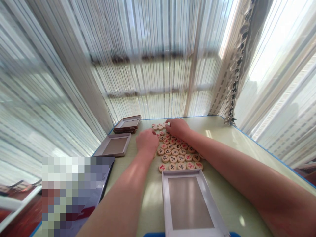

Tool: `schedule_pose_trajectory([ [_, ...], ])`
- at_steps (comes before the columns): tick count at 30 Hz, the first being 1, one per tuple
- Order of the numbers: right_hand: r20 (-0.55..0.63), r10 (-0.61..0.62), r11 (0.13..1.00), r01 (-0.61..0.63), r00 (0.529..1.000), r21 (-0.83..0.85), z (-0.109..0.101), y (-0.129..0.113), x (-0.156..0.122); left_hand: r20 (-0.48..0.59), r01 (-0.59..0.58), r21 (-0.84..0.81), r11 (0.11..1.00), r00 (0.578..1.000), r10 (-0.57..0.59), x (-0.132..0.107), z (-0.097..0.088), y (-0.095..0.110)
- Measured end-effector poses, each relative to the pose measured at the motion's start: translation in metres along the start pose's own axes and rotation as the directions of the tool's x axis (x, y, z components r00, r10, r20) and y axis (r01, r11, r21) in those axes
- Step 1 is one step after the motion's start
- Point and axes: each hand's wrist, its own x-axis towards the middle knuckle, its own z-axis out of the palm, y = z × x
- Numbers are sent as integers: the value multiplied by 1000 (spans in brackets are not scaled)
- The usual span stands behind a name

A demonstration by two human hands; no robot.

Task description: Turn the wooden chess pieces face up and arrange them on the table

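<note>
Round wooden Chinese chess pieces (175, 152), marked with red or black characters, lie flat in close rows. My left hand (147, 143) is beside the left edge of the rows, its fingers curled inward; most fingertips are hidden behind the hand. Over the far end, my right hand (178, 127) has bent fingers, with the tips at a far piece (164, 125). My right hand and forearm cover some pieces. Directly in front of the near row stands a shallow white box tray (190, 204), with a grey-brown bottom.
Another shallow tray (117, 146) lies to the left, with stacked brown-edged boxes (127, 124) behind it. A dark-edged flat device (106, 174), partly pixelated, is at the near left. The pale green table (219, 131) has a blue edge, and striped curtains (153, 82) hang behind it.
</note>
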Motion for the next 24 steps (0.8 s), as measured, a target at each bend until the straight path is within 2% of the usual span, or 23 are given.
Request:
schedule_pose_trajectory([
  [3,5,24,1000,-24,1000,-3,-1,0,-1,8,-3,12,1000,1000,3,0,1,1],
  [9,118,99,994,-103,988,23,2,5,1,1,-1,1,1000,1000,1,0,1,0],
  [11,120,108,993,-114,987,41,3,8,2,2,-6,-1,1000,1000,6,0,1,0],
  [15,23,47,998,-48,999,50,6,16,3,5,-8,2,1000,1000,8,0,1,0],
  [20,132,49,998,-54,990,36,6,23,5,-5,-15,11,1000,1000,15,-1,1,1],
  [24,110,40,997,-47,993,63,3,25,7,-3,-15,6,1000,1000,15,0,1,2],
])
